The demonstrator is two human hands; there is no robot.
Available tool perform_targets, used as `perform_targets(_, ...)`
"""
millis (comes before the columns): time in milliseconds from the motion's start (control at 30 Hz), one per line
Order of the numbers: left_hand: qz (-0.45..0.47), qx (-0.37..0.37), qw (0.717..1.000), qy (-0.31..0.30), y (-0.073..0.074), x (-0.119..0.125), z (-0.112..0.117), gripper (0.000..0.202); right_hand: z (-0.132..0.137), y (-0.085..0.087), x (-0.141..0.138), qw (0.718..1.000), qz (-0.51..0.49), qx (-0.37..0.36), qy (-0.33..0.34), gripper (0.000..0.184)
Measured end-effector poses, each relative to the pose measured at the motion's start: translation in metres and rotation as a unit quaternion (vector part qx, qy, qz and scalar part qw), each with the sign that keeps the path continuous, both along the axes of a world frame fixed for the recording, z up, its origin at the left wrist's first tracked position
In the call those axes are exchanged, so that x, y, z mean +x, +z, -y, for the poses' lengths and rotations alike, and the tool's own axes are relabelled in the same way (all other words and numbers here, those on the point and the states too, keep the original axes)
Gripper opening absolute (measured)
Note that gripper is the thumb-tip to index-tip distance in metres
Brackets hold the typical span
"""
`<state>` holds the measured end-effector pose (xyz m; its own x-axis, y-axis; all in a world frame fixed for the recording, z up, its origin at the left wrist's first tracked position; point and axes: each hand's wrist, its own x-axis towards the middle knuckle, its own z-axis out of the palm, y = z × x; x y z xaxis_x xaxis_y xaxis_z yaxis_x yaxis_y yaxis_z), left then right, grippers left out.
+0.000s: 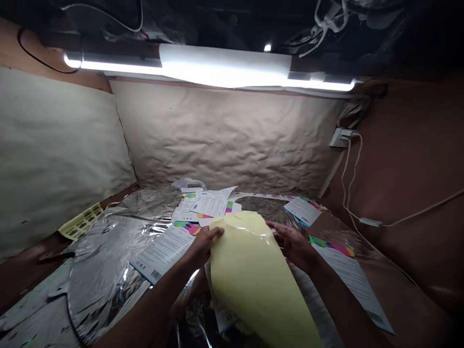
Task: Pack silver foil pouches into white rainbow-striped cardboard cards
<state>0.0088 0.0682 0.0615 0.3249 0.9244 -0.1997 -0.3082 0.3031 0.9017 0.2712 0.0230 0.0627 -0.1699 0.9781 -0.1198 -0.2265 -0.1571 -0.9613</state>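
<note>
Both my hands hold up a curved, pale yellow glossy sheet (253, 275), which looks like adhesive backing paper. My left hand (203, 245) pinches its left edge, and my right hand (293, 244) grips its upper right edge. Its lower end runs down out of the frame. Beneath my left hand lies a printed white leaflet with a barcode (159, 253). Another long printed leaflet (350, 278) lies to the right of my right hand. The sheet hides whatever lies directly under it.
Crumpled silver foil (105, 275) covers the left of the bench. Printed papers (209, 205) and a yellow label sheet (81, 221) lie around it. Beige paper lines the walls (224, 135). A bright strip lamp (221, 67) runs overhead, and a white cable (350, 186) hangs from a wall socket (340, 137).
</note>
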Motion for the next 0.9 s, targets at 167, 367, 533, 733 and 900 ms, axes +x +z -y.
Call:
perform_targets(167,-0.003,0.013,0.996,-0.088,-0.019,-0.011,-0.002,0.047,-0.004,-0.023,-0.003,0.997,-0.055,-0.047,-0.037,0.076)
perform_targets(367,0.016,-0.067,0.994,-0.089,-0.029,-0.006,0.002,0.066,-0.009,-0.034,-0.002,0.994,0.042,-0.012,-0.104,0.077)
perform_targets(533,0.003,-0.004,0.999,-0.039,-0.024,0.000,0.008,0.063,-0.008,-0.033,-0.001,0.888,0.345,0.164,-0.255,0.053)
perform_targets(733,-0.028,0.049,0.998,-0.006,-0.021,0.003,0.013,0.061,0.015,0.000,-0.041,0.844,0.426,0.303,-0.123,0.019)
perform_targets(900,-0.027,0.070,0.997,0.005,-0.020,0.005,0.017,0.061,0.013,0.005,-0.078,0.856,0.414,0.306,-0.042,0.019)
